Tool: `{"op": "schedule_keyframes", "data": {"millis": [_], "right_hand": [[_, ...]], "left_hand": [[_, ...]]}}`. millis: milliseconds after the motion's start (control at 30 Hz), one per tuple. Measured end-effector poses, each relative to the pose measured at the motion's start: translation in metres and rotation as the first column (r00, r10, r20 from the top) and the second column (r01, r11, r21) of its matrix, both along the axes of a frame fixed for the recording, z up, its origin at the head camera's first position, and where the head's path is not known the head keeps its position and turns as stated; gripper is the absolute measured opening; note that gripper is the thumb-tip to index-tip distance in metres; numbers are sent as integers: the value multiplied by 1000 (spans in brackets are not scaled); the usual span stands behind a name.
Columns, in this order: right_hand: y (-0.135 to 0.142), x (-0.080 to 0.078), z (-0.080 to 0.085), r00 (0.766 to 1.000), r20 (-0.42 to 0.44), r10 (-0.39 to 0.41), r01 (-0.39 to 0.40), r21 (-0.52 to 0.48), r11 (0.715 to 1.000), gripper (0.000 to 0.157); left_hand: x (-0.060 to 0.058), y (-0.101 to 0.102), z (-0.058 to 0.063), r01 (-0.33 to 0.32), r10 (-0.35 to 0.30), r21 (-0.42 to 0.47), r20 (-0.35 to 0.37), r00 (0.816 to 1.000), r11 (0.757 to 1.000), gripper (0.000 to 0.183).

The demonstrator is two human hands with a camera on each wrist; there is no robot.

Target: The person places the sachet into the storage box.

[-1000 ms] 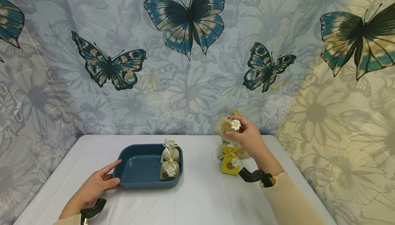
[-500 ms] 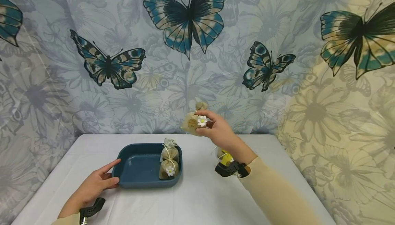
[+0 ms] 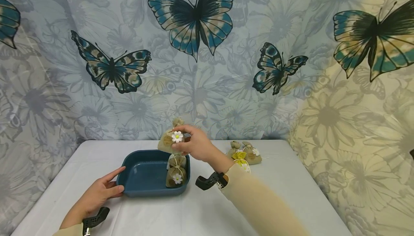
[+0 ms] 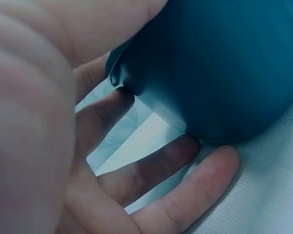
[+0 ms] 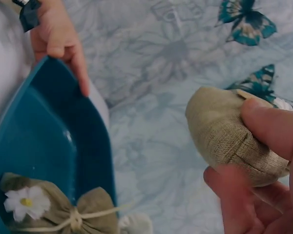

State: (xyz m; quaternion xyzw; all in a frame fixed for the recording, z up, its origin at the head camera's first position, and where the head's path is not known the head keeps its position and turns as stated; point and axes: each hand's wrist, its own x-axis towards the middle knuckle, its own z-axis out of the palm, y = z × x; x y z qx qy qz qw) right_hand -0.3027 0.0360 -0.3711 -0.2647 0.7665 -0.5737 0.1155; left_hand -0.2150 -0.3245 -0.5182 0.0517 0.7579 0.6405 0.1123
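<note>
My right hand (image 3: 198, 144) pinches a beige cloth sachet (image 3: 166, 140) with a white flower, above the tray's back right edge. The right wrist view shows thumb and fingertips on that sachet (image 5: 229, 134). Against the left end of the blue tray (image 3: 142, 193) rests my left hand (image 3: 98, 194). Up close in the left wrist view, its spread fingers (image 4: 171, 158) touch the outside of the tray (image 4: 219, 73). Inside the tray's right end lie a brownish sachet (image 3: 174, 181) with a white flower and, behind it, another sachet (image 3: 177, 161), partly hidden.
Right of the tray, a yellow sachet (image 3: 240, 157) stands in front of a beige sachet (image 3: 253, 154) and another beige one (image 3: 233, 149) on the white tablecloth (image 3: 207, 212). Behind the table hangs a butterfly-printed cloth (image 3: 197, 99).
My right hand has carried the beige sachet leftward from above the pile to over the tray's right end, uncovering the pile. My left hand has stayed at the tray.
</note>
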Motion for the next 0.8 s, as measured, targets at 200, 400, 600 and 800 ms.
{"op": "schedule_keyframes", "data": {"millis": [200, 400, 600, 800], "right_hand": [[-25, 0, -13, 999, 27, 24, -24, 1, 1000, 47], [-47, -3, -28, 998, 59, 28, -30, 26, 999, 46], [-62, -6, -46, 999, 45, -1, -3, 94, 996, 45], [-67, -10, -61, 998, 44, -37, 32, 100, 995, 44]], "left_hand": [[-2, 0, -1, -6, 6, 2, 2, 1000, 1000, 78], [-1, 0, 0, -14, 14, -2, 13, 1000, 1000, 78], [-1, 0, 1, -15, 15, 9, 18, 1000, 1000, 77], [-1, 1, 1, -18, 18, 13, 18, 1000, 1000, 78]]}}
